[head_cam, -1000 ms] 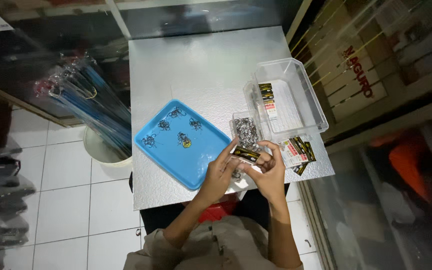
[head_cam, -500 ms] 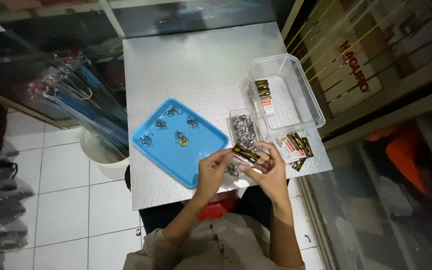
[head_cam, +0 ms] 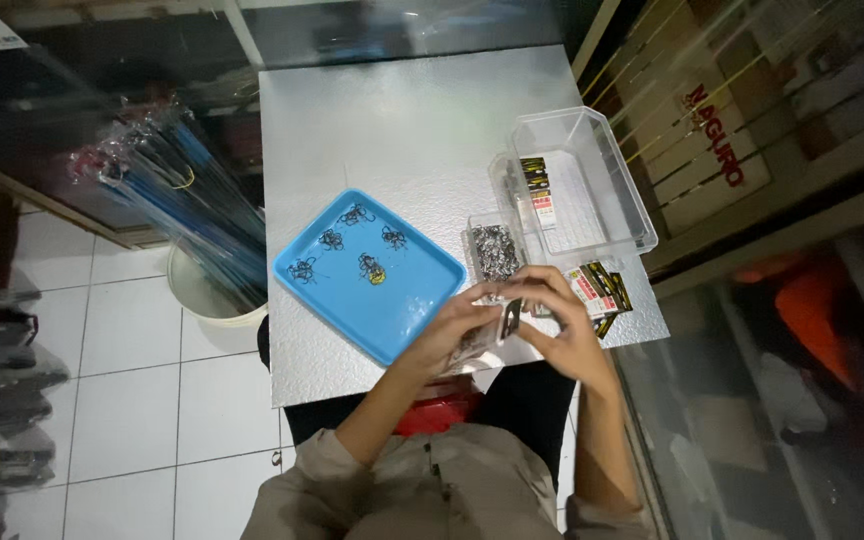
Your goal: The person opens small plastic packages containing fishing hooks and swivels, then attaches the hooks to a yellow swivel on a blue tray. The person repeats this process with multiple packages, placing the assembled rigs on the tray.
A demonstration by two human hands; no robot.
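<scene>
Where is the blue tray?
In the head view, the blue tray lies on the silver table, left of the small box of metal bits and just beyond the left hand.

Both forearms reaching forward from the bottom of the view, converging toward each other. Left hand (head_cam: pixel 455 325) palm-down, wrist slightly bent, fingers (head_cam: pixel 477 300) curled inward with the tips pointing right, toward the other hand. Right hand (head_cam: pixel 560 318) just opposite, back of the hand up, fingers (head_cam: pixel 532 285) arched over and bent down, tips meeting those of the left. Thumbs tucked beneath, mostly hidden. Both sets of fingers pinched on a small dark packet (head_cam: pixel 510 318) held between them. Left sleeve pushed to the elbow, right forearm bare, elbows near the torso.
</scene>
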